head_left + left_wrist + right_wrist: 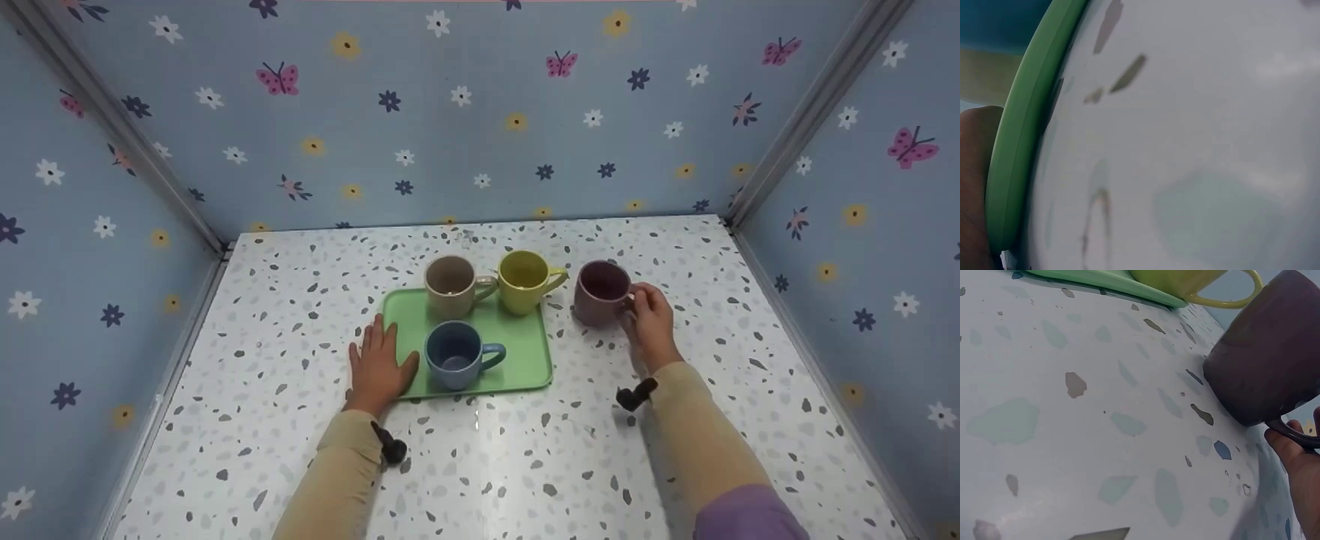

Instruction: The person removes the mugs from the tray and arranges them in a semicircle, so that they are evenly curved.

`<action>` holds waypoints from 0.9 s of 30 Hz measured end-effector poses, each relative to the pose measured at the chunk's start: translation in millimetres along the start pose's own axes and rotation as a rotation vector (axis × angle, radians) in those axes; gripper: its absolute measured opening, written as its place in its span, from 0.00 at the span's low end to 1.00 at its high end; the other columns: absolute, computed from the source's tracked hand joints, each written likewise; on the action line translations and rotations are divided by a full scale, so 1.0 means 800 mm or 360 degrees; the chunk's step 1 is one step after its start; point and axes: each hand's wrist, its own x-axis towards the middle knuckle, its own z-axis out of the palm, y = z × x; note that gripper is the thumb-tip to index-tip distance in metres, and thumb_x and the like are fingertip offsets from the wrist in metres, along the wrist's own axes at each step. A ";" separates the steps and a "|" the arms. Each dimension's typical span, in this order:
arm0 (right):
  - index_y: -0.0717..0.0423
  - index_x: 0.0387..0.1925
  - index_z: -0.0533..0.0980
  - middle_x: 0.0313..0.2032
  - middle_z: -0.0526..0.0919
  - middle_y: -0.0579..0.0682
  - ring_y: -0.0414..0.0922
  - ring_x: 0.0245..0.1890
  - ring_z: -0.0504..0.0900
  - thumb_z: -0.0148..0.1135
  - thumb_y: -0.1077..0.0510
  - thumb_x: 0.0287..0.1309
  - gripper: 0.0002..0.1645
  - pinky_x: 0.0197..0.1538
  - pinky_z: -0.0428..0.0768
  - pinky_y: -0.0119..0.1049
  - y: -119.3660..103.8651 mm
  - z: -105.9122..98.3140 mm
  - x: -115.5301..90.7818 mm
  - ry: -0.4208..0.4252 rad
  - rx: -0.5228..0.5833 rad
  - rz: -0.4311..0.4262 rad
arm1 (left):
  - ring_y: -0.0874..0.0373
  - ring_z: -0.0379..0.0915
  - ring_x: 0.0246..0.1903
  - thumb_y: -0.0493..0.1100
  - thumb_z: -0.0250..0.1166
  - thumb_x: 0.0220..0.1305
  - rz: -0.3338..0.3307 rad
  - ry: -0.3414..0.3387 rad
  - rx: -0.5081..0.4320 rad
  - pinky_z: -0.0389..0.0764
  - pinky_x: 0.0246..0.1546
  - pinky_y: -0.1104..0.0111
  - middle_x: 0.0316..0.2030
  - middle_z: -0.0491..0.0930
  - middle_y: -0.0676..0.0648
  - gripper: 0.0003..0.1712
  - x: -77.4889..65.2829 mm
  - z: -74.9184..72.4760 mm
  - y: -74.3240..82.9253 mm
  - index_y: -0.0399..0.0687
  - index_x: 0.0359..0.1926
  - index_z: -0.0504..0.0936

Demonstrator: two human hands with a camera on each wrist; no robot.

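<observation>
My right hand (654, 324) grips the handle of a dark maroon mug (598, 304), to the right of a green tray (517, 367). In the right wrist view the same mug (1269, 354) shows close over the speckled surface, with fingers (1286, 441) at its handle. My left hand (380, 367) lies with spread, straight fingers over the tray's left edge. On the tray stand a blue mug (454, 364) at the front, a beige mug (448, 292) behind it and a yellow mug (521, 289) at the back right. Their handles point right.
The white speckled table (525, 465) meets a flowered blue back wall (480, 135) and side walls joined by grey metal strips (817, 97). In the right wrist view the yellow mug's handle (1230, 302) sticks out past the tray's edge towards the maroon mug.
</observation>
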 end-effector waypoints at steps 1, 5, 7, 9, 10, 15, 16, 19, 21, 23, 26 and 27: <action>0.51 0.58 0.72 0.61 0.72 0.51 0.47 0.62 0.73 0.48 0.50 0.75 0.18 0.67 0.73 0.43 0.000 0.000 0.001 0.0006 -0.0008 -0.0006 | 0.37 0.35 0.78 0.62 0.52 0.71 0.0000 0.0000 0.0006 0.36 0.72 0.35 0.80 0.36 0.38 0.46 0.000 0.000 0.000 0.40 0.78 0.54; 0.51 0.58 0.72 0.61 0.72 0.51 0.47 0.62 0.73 0.48 0.49 0.75 0.18 0.67 0.73 0.43 -0.001 -0.001 0.003 0.0018 -0.0032 -0.0002 | 0.37 0.35 0.78 0.63 0.52 0.72 -0.0003 -0.0009 -0.0003 0.35 0.72 0.35 0.80 0.36 0.38 0.45 0.000 0.000 0.000 0.41 0.79 0.54; 0.51 0.59 0.72 0.62 0.71 0.51 0.48 0.63 0.72 0.48 0.49 0.75 0.18 0.67 0.72 0.44 -0.004 0.000 0.003 0.0012 -0.0013 0.0006 | 0.37 0.35 0.78 0.63 0.52 0.72 -0.0002 -0.0006 -0.0007 0.35 0.72 0.35 0.80 0.36 0.37 0.45 0.000 0.000 0.001 0.41 0.78 0.54; 0.51 0.58 0.72 0.63 0.71 0.52 0.48 0.65 0.71 0.47 0.50 0.76 0.17 0.67 0.72 0.44 -0.008 0.002 0.001 0.0009 -0.0032 0.0021 | 0.37 0.34 0.78 0.63 0.51 0.72 -0.0005 -0.0007 -0.0011 0.35 0.73 0.36 0.80 0.36 0.37 0.45 0.000 0.000 0.001 0.41 0.78 0.54; 0.51 0.58 0.72 0.64 0.70 0.52 0.49 0.66 0.71 0.47 0.51 0.76 0.17 0.68 0.72 0.45 -0.011 0.004 -0.001 0.0006 -0.0022 0.0034 | 0.37 0.34 0.78 0.63 0.51 0.72 -0.0004 -0.0007 -0.0012 0.34 0.73 0.36 0.80 0.36 0.37 0.45 -0.001 -0.001 0.001 0.40 0.78 0.54; 0.52 0.56 0.73 0.64 0.70 0.55 0.51 0.66 0.71 0.47 0.53 0.76 0.15 0.68 0.71 0.46 -0.023 0.012 -0.007 0.0001 -0.0014 0.0052 | 0.37 0.33 0.78 0.63 0.51 0.72 -0.0002 -0.0016 -0.0009 0.33 0.72 0.35 0.80 0.35 0.37 0.46 0.000 -0.001 -0.001 0.40 0.79 0.53; 0.52 0.56 0.73 0.64 0.71 0.55 0.51 0.66 0.71 0.47 0.53 0.76 0.15 0.68 0.72 0.46 -0.023 0.012 -0.006 0.0002 -0.0015 0.0046 | 0.37 0.33 0.78 0.63 0.51 0.72 -0.0001 -0.0018 -0.0011 0.32 0.72 0.35 0.80 0.34 0.37 0.46 0.000 -0.001 -0.001 0.40 0.79 0.53; 0.52 0.55 0.73 0.62 0.71 0.55 0.51 0.65 0.72 0.47 0.53 0.76 0.14 0.68 0.72 0.46 -0.023 0.012 -0.004 0.0002 -0.0047 0.0023 | 0.36 0.32 0.78 0.63 0.50 0.72 -0.0002 -0.0022 -0.0014 0.32 0.72 0.36 0.80 0.34 0.37 0.46 0.000 -0.002 0.000 0.40 0.79 0.52; 0.52 0.55 0.72 0.62 0.71 0.55 0.52 0.66 0.72 0.46 0.53 0.77 0.14 0.68 0.73 0.46 -0.023 0.011 -0.003 -0.0006 -0.0068 0.0009 | 0.37 0.32 0.78 0.62 0.51 0.72 -0.0009 -0.0029 -0.0017 0.32 0.73 0.36 0.80 0.34 0.38 0.46 -0.001 -0.003 0.002 0.40 0.79 0.52; 0.53 0.56 0.72 0.62 0.71 0.55 0.53 0.67 0.71 0.46 0.54 0.77 0.14 0.68 0.73 0.45 -0.023 0.011 -0.002 -0.0019 -0.0061 -0.0002 | 0.37 0.33 0.78 0.63 0.51 0.72 -0.0013 -0.0029 -0.0014 0.32 0.73 0.36 0.80 0.34 0.38 0.46 -0.001 -0.003 0.003 0.40 0.79 0.53; 0.54 0.58 0.72 0.61 0.72 0.54 0.52 0.66 0.72 0.46 0.54 0.77 0.15 0.68 0.73 0.44 -0.025 0.011 -0.001 -0.0014 -0.0134 -0.0043 | 0.37 0.33 0.78 0.62 0.52 0.72 -0.0016 -0.0025 -0.0018 0.33 0.73 0.36 0.80 0.35 0.38 0.45 -0.002 -0.005 0.005 0.40 0.79 0.53; 0.54 0.58 0.72 0.60 0.73 0.53 0.51 0.65 0.73 0.46 0.54 0.77 0.16 0.67 0.73 0.43 -0.025 0.011 -0.001 -0.0007 -0.0172 -0.0060 | 0.37 0.34 0.78 0.62 0.52 0.72 -0.0017 -0.0024 -0.0015 0.34 0.73 0.36 0.80 0.35 0.38 0.45 -0.002 -0.006 0.005 0.40 0.79 0.54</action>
